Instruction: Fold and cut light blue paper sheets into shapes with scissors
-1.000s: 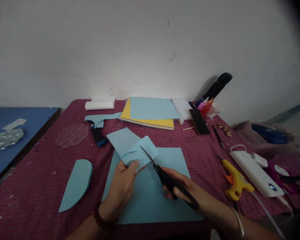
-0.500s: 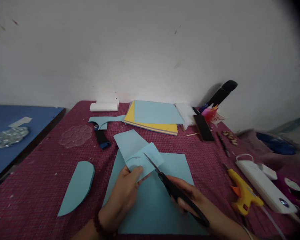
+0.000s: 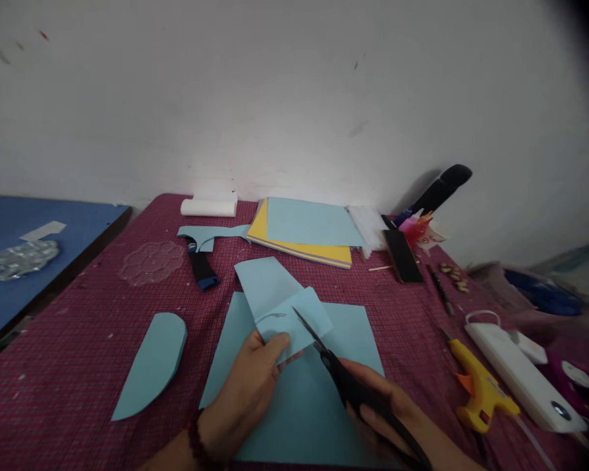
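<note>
My left hand pinches a folded piece of light blue paper, thumb on top. A curved line is visible on the paper near the thumb. Black-handled scissors are in my right hand, their blades lying across the right part of the folded paper. Underneath both hands a larger blue sheet lies flat on the table. To the left rests a blue cut-out with one rounded end and one pointed end.
A yellow glue gun and a white power strip lie at the right. Farther back are a phone, a stack of coloured paper, a white roll, a box cutter and blue scraps.
Both hands, with the paper and scissors, have shifted slightly right and down in view. The camera has also moved a little. My grip on both things stays the same.
</note>
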`<state>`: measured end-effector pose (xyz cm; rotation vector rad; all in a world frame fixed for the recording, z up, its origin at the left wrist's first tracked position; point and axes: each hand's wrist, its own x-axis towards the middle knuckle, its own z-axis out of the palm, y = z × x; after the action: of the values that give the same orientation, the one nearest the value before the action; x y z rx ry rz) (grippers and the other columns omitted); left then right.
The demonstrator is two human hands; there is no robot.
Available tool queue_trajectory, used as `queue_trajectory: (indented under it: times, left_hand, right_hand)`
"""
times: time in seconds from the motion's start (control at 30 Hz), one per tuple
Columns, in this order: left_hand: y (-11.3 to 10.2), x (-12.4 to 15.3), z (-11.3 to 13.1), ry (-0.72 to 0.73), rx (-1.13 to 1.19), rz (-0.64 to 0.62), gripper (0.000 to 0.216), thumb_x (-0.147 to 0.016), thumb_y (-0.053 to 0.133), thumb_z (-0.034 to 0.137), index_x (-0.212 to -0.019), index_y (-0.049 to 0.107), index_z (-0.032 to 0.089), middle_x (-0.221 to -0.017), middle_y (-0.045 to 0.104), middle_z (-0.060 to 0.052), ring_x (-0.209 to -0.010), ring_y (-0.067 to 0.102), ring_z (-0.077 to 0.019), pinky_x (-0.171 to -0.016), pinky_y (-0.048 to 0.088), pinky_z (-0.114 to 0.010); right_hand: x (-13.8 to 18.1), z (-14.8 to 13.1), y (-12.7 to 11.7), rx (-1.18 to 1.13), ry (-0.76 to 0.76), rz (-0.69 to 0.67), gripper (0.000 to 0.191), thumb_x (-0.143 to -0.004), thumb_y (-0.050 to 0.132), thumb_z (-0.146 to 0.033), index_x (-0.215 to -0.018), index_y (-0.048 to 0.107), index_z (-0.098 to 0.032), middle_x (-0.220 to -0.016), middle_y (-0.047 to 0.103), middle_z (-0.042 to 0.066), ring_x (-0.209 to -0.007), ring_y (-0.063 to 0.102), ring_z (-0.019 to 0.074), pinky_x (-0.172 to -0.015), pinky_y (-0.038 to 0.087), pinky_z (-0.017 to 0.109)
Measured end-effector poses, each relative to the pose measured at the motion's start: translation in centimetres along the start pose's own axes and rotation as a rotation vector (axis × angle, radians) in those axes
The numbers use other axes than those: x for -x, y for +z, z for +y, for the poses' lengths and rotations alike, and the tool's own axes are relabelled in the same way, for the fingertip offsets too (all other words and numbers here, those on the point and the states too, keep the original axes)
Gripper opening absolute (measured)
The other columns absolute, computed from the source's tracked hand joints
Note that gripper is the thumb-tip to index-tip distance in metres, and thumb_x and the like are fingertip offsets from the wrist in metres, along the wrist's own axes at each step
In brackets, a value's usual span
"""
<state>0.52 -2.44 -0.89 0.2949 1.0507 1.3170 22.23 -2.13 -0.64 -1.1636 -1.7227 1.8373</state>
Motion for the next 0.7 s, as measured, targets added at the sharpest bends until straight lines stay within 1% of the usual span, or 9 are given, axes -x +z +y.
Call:
queue_trajectory:
  times: [0.07,0.17,0.23,0.33,0.4,0.47,0.57,0.63,0.7]
  left_hand:
    - [0.0,0.0,0.0,-0.006,0.011,0.006,0.019,-0.068,0.069,0.021,-0.086,0.068,0.017,-0.092,0.073,-0.007,-0.089,0.067,-0.0224,-0.079,0.053,-0.032]
    - [0.1,0.0,0.2,-0.012,0.019,0.016,0.022,-0.065,0.071,0.022,-0.086,0.068,0.016,-0.094,0.072,-0.007,-0.089,0.066,-0.0222,-0.079,0.053,-0.031]
    - [0.2,0.1,0.3,-0.014,0.013,0.001,0.022,-0.065,0.07,0.022,-0.086,0.068,0.016,-0.093,0.072,-0.007,-0.089,0.066,-0.0219,-0.078,0.053,-0.031]
    - [0.2,0.2,0.5,-0.018,-0.021,0.003,0.02,-0.065,0.069,0.023,-0.084,0.068,0.017,-0.09,0.071,-0.006,-0.083,0.065,-0.02,-0.074,0.053,-0.031]
    - [0.3,0.4,0.5,-0.02,-0.058,0.022,0.019,-0.065,0.069,0.025,-0.082,0.067,0.017,-0.086,0.071,-0.004,-0.078,0.063,-0.0189,-0.072,0.054,-0.031]
    - [0.4,0.7,0.4,-0.033,-0.097,0.024,0.018,-0.064,0.068,0.025,-0.079,0.067,0.016,-0.079,0.069,-0.003,-0.074,0.062,-0.0179,-0.071,0.053,-0.031]
    - [0.7,1.1,0.1,-0.061,-0.127,-0.016,0.015,-0.064,0.067,0.026,-0.075,0.066,0.015,-0.069,0.066,-0.001,-0.065,0.059,-0.0156,-0.068,0.051,-0.029]
    - [0.8,1.3,-0.1,-0.06,-0.139,-0.03,0.013,-0.064,0.066,0.026,-0.071,0.063,0.016,-0.063,0.063,0.001,-0.059,0.056,-0.0137,-0.063,0.049,-0.026]
    - [0.7,1.4,-0.3,-0.064,-0.144,-0.037,0.012,-0.064,0.066,0.027,-0.066,0.06,0.016,-0.059,0.059,0.002,-0.056,0.053,-0.0129,-0.059,0.047,-0.025]
  right_hand:
    - [-0.1,-0.2,-0.1,0.029,-0.037,-0.001,0.06,-0.079,0.06,-0.056,-0.134,0.054,-0.032,-0.115,0.066,0.009,-0.113,0.057,0.0314,-0.092,0.05,0.045]
    - [0.1,-0.6,-0.2,0.044,-0.048,-0.014,0.057,-0.081,0.059,-0.055,-0.133,0.055,-0.031,-0.121,0.065,0.009,-0.121,0.053,0.0313,-0.098,0.046,0.046]
    - [0.3,-0.5,-0.2,0.043,-0.031,-0.012,0.055,-0.083,0.058,-0.054,-0.134,0.055,-0.032,-0.12,0.065,0.008,-0.12,0.054,0.0301,-0.099,0.046,0.044]
    - [0.5,0.4,-0.3,0.027,0.008,-0.005,0.058,-0.082,0.057,-0.056,-0.135,0.053,-0.032,-0.117,0.066,0.008,-0.114,0.058,0.0292,-0.093,0.05,0.042]
    - [0.5,1.0,-0.3,0.015,0.027,-0.018,0.065,-0.08,0.058,-0.062,-0.137,0.05,-0.031,-0.117,0.065,0.009,-0.108,0.061,0.0289,-0.089,0.052,0.041]
    - [0.5,1.1,-0.4,0.011,0.019,-0.042,0.073,-0.077,0.059,-0.066,-0.14,0.047,-0.029,-0.119,0.063,0.011,-0.105,0.061,0.0285,-0.089,0.05,0.041]
    - [0.7,-0.1,-0.3,0.004,0.002,-0.111,0.081,-0.076,0.059,-0.067,-0.144,0.04,-0.026,-0.123,0.059,0.012,-0.104,0.059,0.0272,-0.092,0.047,0.041]
    - [0.8,-1.1,-0.1,-0.006,0.009,-0.139,0.081,-0.078,0.057,-0.067,-0.145,0.038,-0.026,-0.124,0.058,0.013,-0.106,0.058,0.0269,-0.094,0.046,0.04]
    - [0.9,-1.5,0.0,-0.025,0.005,-0.134,0.08,-0.079,0.057,-0.066,-0.145,0.039,-0.025,-0.124,0.058,0.013,-0.11,0.056,0.0273,-0.096,0.044,0.04]
